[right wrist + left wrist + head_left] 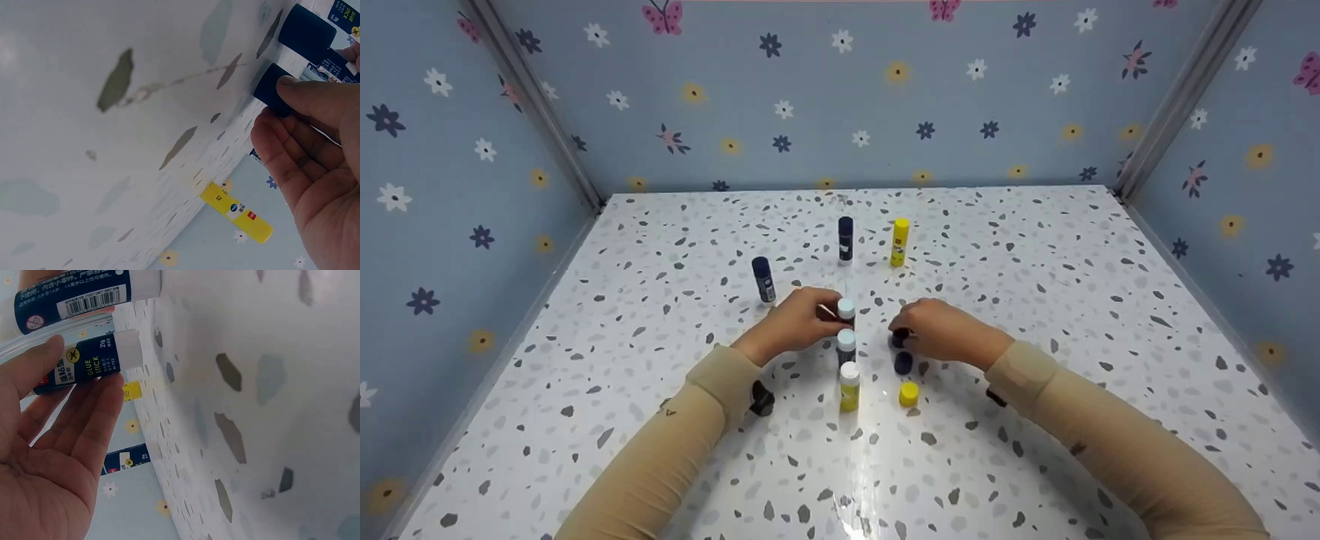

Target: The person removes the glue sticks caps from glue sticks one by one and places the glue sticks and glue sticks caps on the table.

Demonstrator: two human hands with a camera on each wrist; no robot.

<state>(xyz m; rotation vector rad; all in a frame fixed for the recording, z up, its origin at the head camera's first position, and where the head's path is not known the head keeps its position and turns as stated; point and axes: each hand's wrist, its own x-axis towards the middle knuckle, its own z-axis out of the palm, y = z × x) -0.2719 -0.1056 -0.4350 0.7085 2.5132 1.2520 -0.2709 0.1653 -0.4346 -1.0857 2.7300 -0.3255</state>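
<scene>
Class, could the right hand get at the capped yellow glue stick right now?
Probably yes, once the right hand releases the dark blue cap: nothing stands between that hand and the capped yellow glue stick.

A narrow lane separates two pale-topped navy glue sticks [847, 349] and a white-topped yellow glue stick [850, 391] from two round navy caps [903, 364] and a round yellow cap [909, 394], the left hand [799, 321] and right hand [945, 331] flanking its far part. Beyond, a capped navy stick [845, 241] and capped yellow stick [899, 243] leave a gap; another capped navy stick [763, 280] obstructs beside the left hand. Wide room lies rightward on the speckled white surface [1110, 300].
</scene>
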